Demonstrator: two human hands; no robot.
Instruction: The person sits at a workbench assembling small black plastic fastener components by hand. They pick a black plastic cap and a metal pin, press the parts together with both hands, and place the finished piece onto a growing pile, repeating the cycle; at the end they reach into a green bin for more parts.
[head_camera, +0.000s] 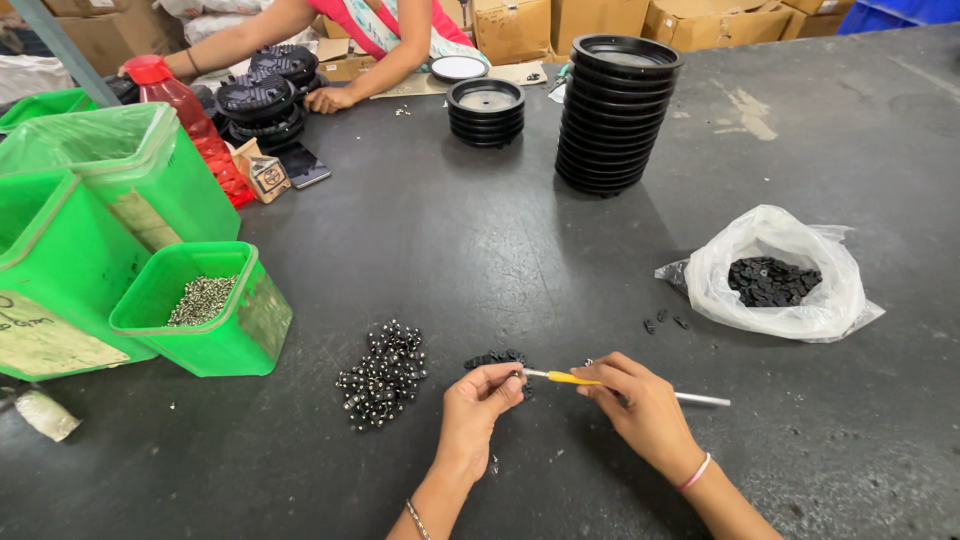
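— What have I got in my hands?

— My right hand (640, 405) grips a thin tool with a yellow sleeve (572, 378), and my left hand (480, 398) pinches a small black part (517, 375) at its tip, just above the dark worktop (480, 250).

— And nearby?

— A heap of black and silver pieces (382, 374) lies just left of my left hand. A green bin of metal bits (200, 305) sits further left, and a white bag of black parts (775, 275) sits to the right.
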